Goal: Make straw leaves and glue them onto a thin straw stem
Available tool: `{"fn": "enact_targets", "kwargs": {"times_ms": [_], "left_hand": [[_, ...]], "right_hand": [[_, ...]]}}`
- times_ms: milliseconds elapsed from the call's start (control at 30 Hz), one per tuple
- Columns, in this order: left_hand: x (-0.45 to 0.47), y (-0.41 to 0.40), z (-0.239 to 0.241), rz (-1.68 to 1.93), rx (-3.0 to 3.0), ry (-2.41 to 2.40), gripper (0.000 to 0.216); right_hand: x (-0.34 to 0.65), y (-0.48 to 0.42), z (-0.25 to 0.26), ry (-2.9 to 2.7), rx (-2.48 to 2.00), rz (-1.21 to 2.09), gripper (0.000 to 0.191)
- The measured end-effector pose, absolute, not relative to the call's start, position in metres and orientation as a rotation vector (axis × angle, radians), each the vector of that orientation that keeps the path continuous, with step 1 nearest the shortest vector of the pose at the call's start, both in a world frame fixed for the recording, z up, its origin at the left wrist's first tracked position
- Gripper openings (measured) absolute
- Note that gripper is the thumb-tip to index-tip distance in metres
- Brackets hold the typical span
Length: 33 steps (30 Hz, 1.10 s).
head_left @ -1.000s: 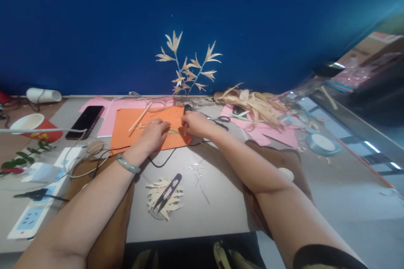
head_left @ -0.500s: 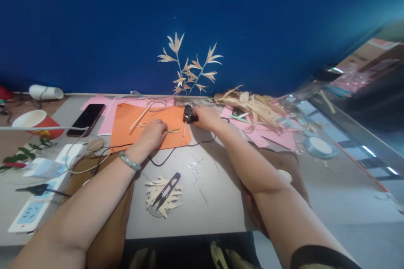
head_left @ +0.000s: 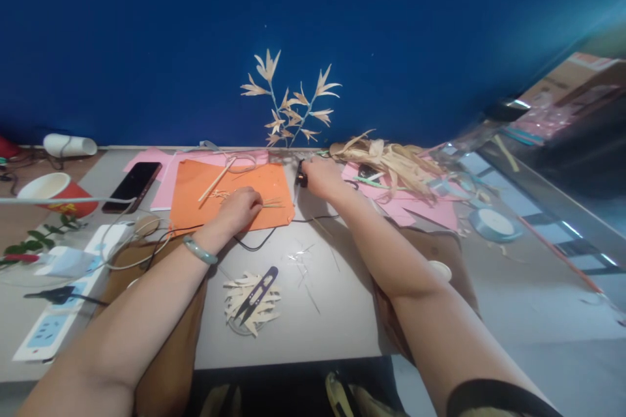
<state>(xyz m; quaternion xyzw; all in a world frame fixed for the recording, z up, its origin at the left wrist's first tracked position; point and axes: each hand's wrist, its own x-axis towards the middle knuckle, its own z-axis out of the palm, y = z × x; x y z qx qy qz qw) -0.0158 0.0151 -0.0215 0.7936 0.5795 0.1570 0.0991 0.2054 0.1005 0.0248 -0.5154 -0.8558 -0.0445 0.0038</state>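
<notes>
On the orange sheet (head_left: 193, 176) rests my left hand (head_left: 243, 207), fingers curled together, with thin pale stems (head_left: 274, 202) sticking out from under the fingertips to the right. A jade-coloured bangle is on that wrist. My right hand (head_left: 320, 176) is wrapped round a black corded tool that looks like a hot glue gun (head_left: 302, 173), just past the sheet's right edge; its grip is hidden by the fingers. Behind the hands stands a branch of pale husk flowers (head_left: 293, 107). Nearer me, purple thread snips (head_left: 257, 296) lie across a pile of cut husk petals (head_left: 233, 296).
A phone (head_left: 134, 186), a red paper cup (head_left: 59, 194) and a white power strip (head_left: 68, 300) are at the left. Dried husks (head_left: 394, 166) lie on pink paper (head_left: 435, 212) at the right, near a ribbon roll (head_left: 493, 225). A black cord (head_left: 254, 247) crosses the table.
My right hand has moved the glue gun slightly right, off the orange sheet, and turned it. My left hand has shifted slightly, and more of the stems shows beside its fingers.
</notes>
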Motion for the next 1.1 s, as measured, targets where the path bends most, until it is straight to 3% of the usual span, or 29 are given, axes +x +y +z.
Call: {"fn": "enact_targets", "kwargs": {"times_ms": [200, 767, 1100], "left_hand": [[-0.022, 0.018, -0.025, 0.61, 2.186, 1.753, 0.027], [-0.026, 0.019, -0.017, 0.862, 1.916, 1.8, 0.028], [-0.014, 0.012, -0.005, 0.984, 1.844, 1.638, 0.021]], "right_hand": [[0.181, 0.084, 0.022, -2.858, -1.172, 0.12, 0.019], [0.175, 0.086, 0.008, -2.91, -1.061, 0.157, 0.017], [0.175, 0.073, 0.027, -2.658, -0.835, 0.506, 0.012]]}}
